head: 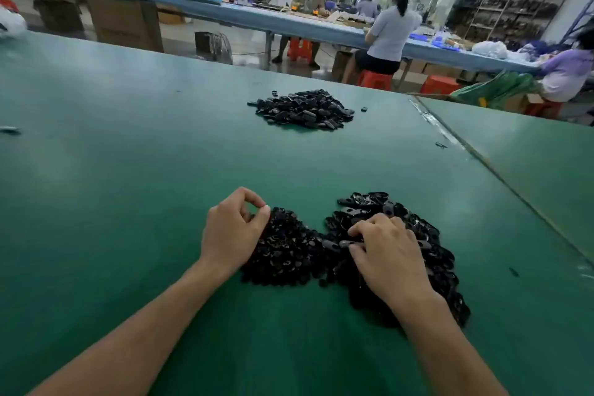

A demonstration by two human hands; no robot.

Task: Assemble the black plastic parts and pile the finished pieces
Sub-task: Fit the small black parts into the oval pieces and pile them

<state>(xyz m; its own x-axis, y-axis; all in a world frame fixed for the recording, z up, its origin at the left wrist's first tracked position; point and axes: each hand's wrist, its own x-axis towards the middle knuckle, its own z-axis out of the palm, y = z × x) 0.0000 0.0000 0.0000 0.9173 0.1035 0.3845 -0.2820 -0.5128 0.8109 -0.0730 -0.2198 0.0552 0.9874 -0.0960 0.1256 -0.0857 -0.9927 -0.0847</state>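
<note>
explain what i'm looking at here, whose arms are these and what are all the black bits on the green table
There is no machine here: a person is working with two bare hands, and the single picture comes from a camera worn on their head, looking forward and down. So the arms reaching in from the bottom are the wearer's own. On the green table lie two heaps of black plastic parts nearby: a heap of small pieces and, beside it, a heap of longer pieces. Farther away sits a separate pile, probably the finished ones. The left hand has thumb and forefinger pinched together at the edge of the small heap; the right hand rests on the longer pieces with bent fingers. Whether either holds a part is too small to tell.
</note>
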